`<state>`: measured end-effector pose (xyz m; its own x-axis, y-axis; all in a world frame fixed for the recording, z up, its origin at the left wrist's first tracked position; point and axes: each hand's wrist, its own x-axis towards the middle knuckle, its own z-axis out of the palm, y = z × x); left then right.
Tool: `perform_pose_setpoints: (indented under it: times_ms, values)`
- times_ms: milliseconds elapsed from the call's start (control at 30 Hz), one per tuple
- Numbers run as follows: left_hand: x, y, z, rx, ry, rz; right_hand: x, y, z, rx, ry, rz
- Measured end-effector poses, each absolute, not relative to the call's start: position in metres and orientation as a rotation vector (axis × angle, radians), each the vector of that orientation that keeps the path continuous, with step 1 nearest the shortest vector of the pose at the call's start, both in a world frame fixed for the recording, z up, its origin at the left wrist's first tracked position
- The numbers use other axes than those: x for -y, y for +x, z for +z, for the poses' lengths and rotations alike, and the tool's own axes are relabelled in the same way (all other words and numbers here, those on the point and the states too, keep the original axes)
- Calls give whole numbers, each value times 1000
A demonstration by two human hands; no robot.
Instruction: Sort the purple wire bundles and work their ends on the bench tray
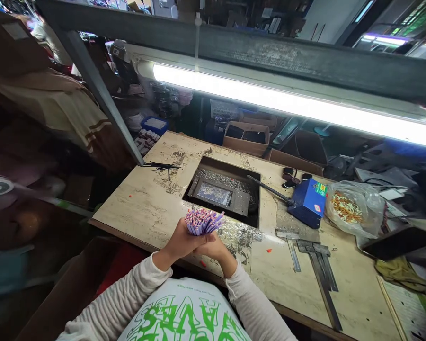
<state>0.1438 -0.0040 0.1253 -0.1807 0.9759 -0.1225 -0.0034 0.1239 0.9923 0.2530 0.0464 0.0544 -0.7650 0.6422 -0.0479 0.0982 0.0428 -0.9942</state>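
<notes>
Purple strand bundle (204,223) is gripped by left hand (182,240) and right hand (216,248), above desk (135,208), between near edge and recess (254,199). If squeeze is slackened unevenly, strands could be shed into recess.

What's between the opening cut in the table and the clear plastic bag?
The head view shows a blue box there, with a dark rod stretching from it over the opening; small dark items sit just behind.
</notes>
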Motion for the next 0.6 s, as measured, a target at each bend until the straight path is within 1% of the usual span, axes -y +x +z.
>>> perform_pose_setpoints:
  times_ms: [133, 233, 467, 600]
  values:
    - [4, 133, 127, -1289, 1181, 1197, -45, 257, 52, 1908, -722, 1920]
    - [6, 129, 131, -1256, 1179, 1160, -43, 259, 49, 1851, -703, 2002]
    - [11, 138, 142, -1233, 1131, 1220, -41, 260, 52, 1963, -761, 1923]
    - [12, 139, 144, -1303, 1191, 1229, -40, 258, 50, 2047, -756, 1850]
